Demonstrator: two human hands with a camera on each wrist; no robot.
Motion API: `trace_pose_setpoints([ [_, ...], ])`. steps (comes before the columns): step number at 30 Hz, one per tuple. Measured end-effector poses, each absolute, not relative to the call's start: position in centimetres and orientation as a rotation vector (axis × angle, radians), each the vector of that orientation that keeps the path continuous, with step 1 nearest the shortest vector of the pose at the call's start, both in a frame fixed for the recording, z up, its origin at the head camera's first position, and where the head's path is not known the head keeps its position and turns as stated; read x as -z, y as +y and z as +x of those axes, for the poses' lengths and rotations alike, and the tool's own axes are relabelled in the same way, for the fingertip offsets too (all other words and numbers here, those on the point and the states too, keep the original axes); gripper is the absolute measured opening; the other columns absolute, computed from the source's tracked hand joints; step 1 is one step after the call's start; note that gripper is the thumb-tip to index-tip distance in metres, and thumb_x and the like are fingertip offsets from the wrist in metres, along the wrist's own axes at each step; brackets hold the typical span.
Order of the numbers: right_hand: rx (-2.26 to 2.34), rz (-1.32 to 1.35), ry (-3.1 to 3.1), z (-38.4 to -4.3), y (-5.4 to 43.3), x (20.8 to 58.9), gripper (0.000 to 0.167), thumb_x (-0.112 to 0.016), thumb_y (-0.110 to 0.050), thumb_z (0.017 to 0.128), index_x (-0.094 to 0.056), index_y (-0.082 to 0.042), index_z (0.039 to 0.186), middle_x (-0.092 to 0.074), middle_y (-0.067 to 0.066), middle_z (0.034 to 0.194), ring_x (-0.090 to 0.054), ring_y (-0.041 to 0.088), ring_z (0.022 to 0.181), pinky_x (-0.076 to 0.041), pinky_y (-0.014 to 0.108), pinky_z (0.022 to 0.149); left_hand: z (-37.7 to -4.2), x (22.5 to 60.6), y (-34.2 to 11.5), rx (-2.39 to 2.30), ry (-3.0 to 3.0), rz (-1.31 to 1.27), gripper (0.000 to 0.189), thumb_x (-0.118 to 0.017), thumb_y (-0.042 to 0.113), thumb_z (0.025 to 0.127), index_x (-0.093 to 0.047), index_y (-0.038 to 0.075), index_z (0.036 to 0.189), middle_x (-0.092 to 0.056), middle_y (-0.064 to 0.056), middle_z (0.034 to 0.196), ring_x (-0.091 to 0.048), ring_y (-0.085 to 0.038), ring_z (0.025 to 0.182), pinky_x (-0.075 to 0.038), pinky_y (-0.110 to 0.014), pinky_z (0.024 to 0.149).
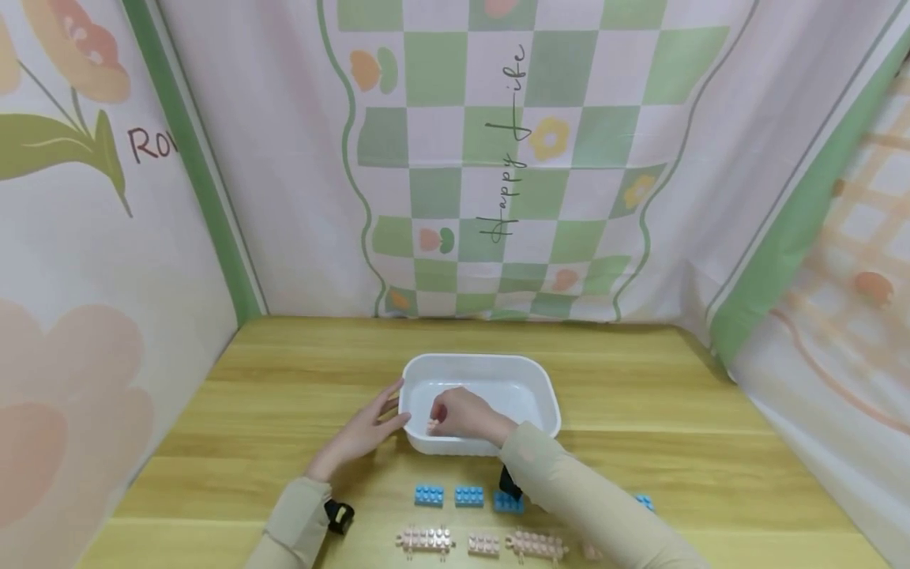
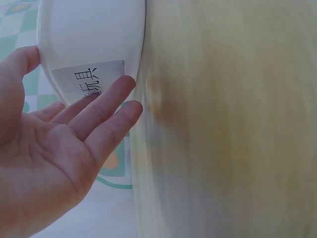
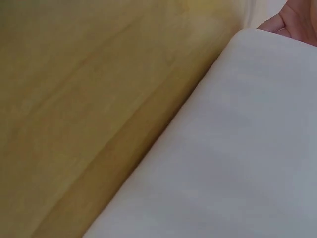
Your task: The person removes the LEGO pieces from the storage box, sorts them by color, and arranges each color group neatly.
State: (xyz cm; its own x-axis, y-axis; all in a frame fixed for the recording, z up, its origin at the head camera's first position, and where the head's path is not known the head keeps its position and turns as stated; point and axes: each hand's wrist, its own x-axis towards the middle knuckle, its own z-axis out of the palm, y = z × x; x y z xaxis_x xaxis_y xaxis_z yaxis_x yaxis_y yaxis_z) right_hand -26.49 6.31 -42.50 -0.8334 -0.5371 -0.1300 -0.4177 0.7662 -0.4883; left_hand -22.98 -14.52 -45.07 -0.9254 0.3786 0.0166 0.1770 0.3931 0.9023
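Note:
A white plastic tub (image 1: 478,446) stands on the wooden table. My left hand (image 1: 364,431) is at its left end, the thumb at the rim and the fingers stretched along the outer wall. In the left wrist view a label (image 2: 111,72) with dark characters shows on that wall, partly covered by the fingers. Inside the tub, low over its front left part, my right hand (image 1: 465,415) pinches a small pale pink toy brick (image 1: 432,425), mostly hidden by the fingers. The right wrist view shows the tub's outer wall (image 3: 223,148) and part of my left hand (image 3: 299,22) beyond its corner.
In front of the tub lies a row of blue studded bricks (image 1: 429,495), some partly behind the right sleeve (image 1: 569,482). Nearer the front edge are pale pink bricks (image 1: 483,544), including longer ones (image 1: 426,540) with small side pegs. Printed curtains (image 1: 498,158) hang behind the table (image 1: 284,379).

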Motion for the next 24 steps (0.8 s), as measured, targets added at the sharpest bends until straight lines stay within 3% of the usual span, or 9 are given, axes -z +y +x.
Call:
trace_pose_setpoints([
  [12, 0.696, -0.776, 2.758, -26.4, 7.0, 41.0, 0.012, -0.073, -0.019, 0.08, -0.07, -0.011, 0.088, -0.066, -0.002, 0.084, -0.058, 0.013, 0.08, -0.051, 0.03, 0.075, -23.1, 45.0, -14.2, -1.558, 2.457, 0.51, 0.067, -0.054, 0.029, 0.096, -0.02, 0.01, 0.15, -0.035, -0.022, 0.147, -0.038, -0.036, 0.133, -0.041, -0.049, 0.103],
  [16, 0.775, -0.9, 2.781, -26.4, 7.4, 40.3, 0.013, -0.072, -0.014, 0.08, -0.07, -0.006, 0.09, -0.066, 0.003, 0.084, -0.059, 0.015, 0.078, -0.052, 0.028, 0.071, -23.0, 45.0, -14.2, -1.568, 2.454, 0.509, 0.066, -0.054, 0.027, 0.096, -0.021, 0.009, 0.15, -0.036, -0.023, 0.146, -0.039, -0.037, 0.132, -0.042, -0.049, 0.103],
  [24, 0.888, -0.964, 2.831, -25.9, 8.8, 39.3, 0.015, -0.072, -0.014, 0.08, -0.069, -0.006, 0.093, -0.063, 0.003, 0.084, -0.055, 0.01, 0.07, -0.047, 0.018, 0.061, -23.0, 45.0, -14.3, -1.556, 2.459, 0.482, 0.068, -0.054, 0.031, 0.095, -0.02, 0.011, 0.15, -0.035, -0.021, 0.147, -0.039, -0.036, 0.133, -0.04, -0.05, 0.104],
])
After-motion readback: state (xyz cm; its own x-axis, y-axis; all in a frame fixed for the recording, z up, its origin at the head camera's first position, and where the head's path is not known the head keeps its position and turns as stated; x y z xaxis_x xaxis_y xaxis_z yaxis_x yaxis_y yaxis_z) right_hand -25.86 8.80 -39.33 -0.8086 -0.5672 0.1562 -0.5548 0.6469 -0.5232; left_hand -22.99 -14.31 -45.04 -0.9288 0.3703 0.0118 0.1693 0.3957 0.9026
